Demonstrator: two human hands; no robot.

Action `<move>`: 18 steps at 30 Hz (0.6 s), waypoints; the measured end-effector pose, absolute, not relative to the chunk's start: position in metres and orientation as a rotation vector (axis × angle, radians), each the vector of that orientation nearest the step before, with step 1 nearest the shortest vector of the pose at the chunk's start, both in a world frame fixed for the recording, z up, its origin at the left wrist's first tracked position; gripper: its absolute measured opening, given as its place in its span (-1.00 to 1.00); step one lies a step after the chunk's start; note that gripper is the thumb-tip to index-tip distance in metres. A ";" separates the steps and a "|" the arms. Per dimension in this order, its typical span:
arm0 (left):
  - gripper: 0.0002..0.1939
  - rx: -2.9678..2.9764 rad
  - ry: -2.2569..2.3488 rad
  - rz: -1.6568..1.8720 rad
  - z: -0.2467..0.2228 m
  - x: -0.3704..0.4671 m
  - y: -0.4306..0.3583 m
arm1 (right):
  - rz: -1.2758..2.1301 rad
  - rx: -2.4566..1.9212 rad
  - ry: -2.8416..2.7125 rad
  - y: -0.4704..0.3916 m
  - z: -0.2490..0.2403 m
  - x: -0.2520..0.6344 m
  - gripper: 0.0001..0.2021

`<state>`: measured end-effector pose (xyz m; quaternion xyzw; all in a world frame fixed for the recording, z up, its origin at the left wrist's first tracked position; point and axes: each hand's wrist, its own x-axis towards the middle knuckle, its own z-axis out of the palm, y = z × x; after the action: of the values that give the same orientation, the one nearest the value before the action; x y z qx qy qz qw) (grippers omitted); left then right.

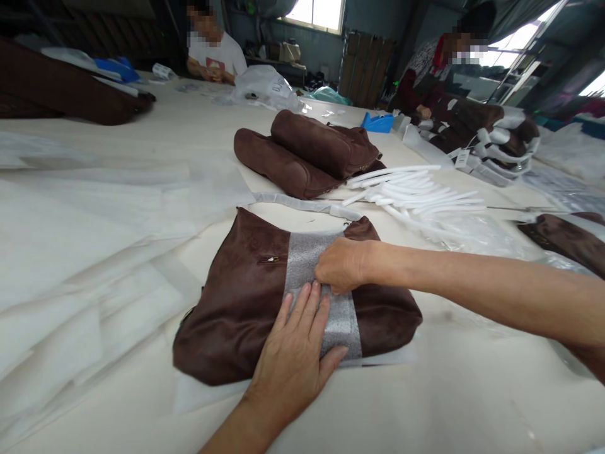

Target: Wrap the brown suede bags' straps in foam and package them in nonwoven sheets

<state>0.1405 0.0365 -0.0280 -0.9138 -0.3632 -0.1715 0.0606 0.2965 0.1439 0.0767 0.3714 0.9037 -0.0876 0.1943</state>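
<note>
A dark brown leather-look handbag (236, 296) lies flat on the table before me, on a sheet of white tissue paper (203, 394). Around its middle runs a grey wrapping strip (343, 325), and its strap (302, 205), covered in pale wrap, curves along the top. My left hand (295, 353) rests flat on the strip and the bag's lower front, fingers spread. Closed fingers of my right hand (343, 265) press on the strip just above; whatever they may pinch is hidden. A small zip pocket (273, 259) shows left of the strip.
Stacked brown bags (312, 151) lie beyond, beside a heap of white foam rods (411, 192). White sheets (94, 271) cover the table's left side. More wrapped bags (491, 135) lie at the right back, near a co-worker (425, 75). Another person (217, 53) sits across the table.
</note>
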 end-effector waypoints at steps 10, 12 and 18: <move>-0.28 -2.718 -1.076 -0.519 -0.028 0.142 0.038 | 0.231 1.787 2.760 0.096 0.072 0.359 -0.62; -0.28 -2.708 -1.043 -0.560 -0.029 0.142 0.039 | 0.175 1.673 2.988 0.059 0.050 0.359 -0.60; -0.24 -2.689 -0.893 -0.744 -0.042 0.139 0.049 | -0.175 1.725 2.961 0.009 0.021 0.354 -0.41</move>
<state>0.1389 0.0490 -0.0417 -0.9128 -0.3030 -0.2525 0.1061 0.3536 0.0089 0.0205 0.4975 0.8539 -0.0505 -0.1442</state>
